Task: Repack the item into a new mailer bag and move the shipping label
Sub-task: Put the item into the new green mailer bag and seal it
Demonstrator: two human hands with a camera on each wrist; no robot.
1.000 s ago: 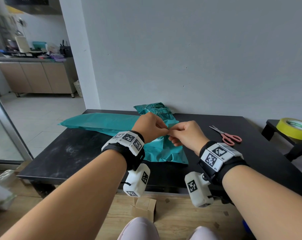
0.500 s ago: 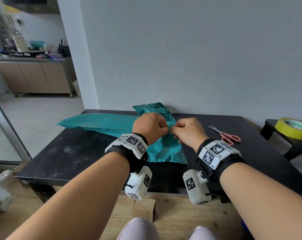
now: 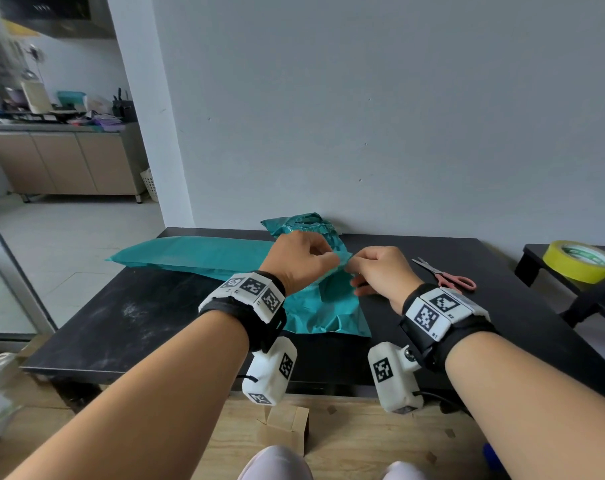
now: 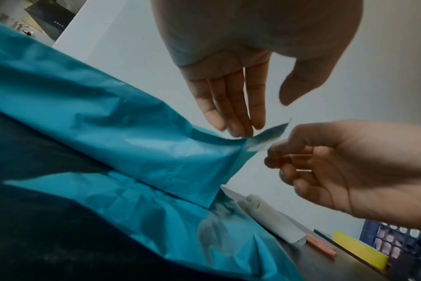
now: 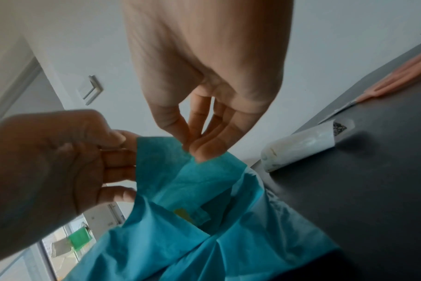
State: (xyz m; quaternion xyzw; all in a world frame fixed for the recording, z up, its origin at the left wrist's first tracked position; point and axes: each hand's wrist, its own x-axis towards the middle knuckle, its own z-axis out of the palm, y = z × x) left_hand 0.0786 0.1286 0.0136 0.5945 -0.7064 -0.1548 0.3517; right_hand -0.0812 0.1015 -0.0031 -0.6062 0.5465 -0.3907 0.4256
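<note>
While both hands meet above the black surface point(image 3: 127, 323), the left hand point(image 3: 299, 259) has its fingers point(image 5: 119, 163) curled onto the raised flap of the teal mailer bag point(image 3: 328, 306), gripping it. Right beside it, the right hand point(image 3: 380, 271) pinches the same flap's corner between thumb and fingertips point(image 5: 202, 150). That bag lies crumpled on the surface, its flap lifted off it. A second, flat teal mailer point(image 3: 197, 252) stretches away to the left, and a torn teal bag point(image 3: 306, 225) sits behind the hands by the wall. Just right of the bag lies the curled white shipping label point(image 5: 301, 146), with pink-handled scissors point(image 3: 446, 277) beyond it. Yellow tape point(image 3: 579, 261) rests on a side stand.
</note>
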